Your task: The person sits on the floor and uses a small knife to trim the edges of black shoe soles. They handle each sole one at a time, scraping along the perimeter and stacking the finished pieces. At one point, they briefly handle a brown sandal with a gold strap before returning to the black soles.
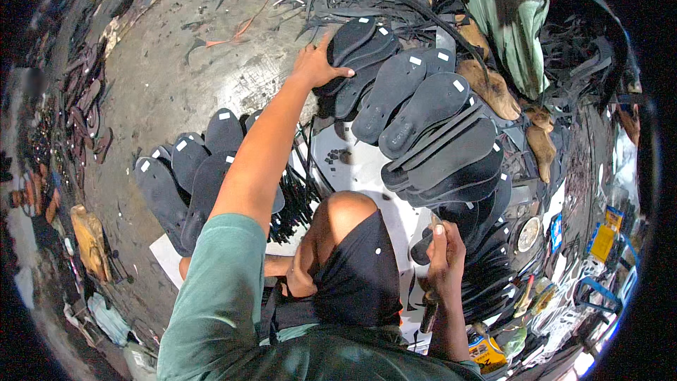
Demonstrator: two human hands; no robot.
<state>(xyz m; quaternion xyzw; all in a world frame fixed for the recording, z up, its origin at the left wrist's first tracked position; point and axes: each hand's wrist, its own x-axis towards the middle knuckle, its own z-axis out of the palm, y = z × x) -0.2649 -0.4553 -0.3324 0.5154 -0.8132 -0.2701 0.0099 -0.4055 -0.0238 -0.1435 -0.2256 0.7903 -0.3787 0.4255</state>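
Note:
My left hand (317, 67) reaches far forward and grips the edge of a stack of black sandal soles (352, 39), its thumb and forefinger spread along the side. Small white labels mark the soles' ends. My right hand (446, 250) is closed round a hand tool with a dark handle (428, 310) and a small pale tip by the thumb; its exact kind is hard to tell. Beside that hand, more black soles (458, 148) fan in an overlapping arc up to the far stack. Another group of black soles (190, 162) lies left of my forearm, partly hidden by it.
Thin black straps (296, 201) bunch near my bent knee. Wooden shoe lasts (490, 88) lie at the right, another (90, 240) at the left. Black offcuts (367, 0) cover the far floor beside a pale green cloth (501, 21). A small round container (527, 234) stands at the right.

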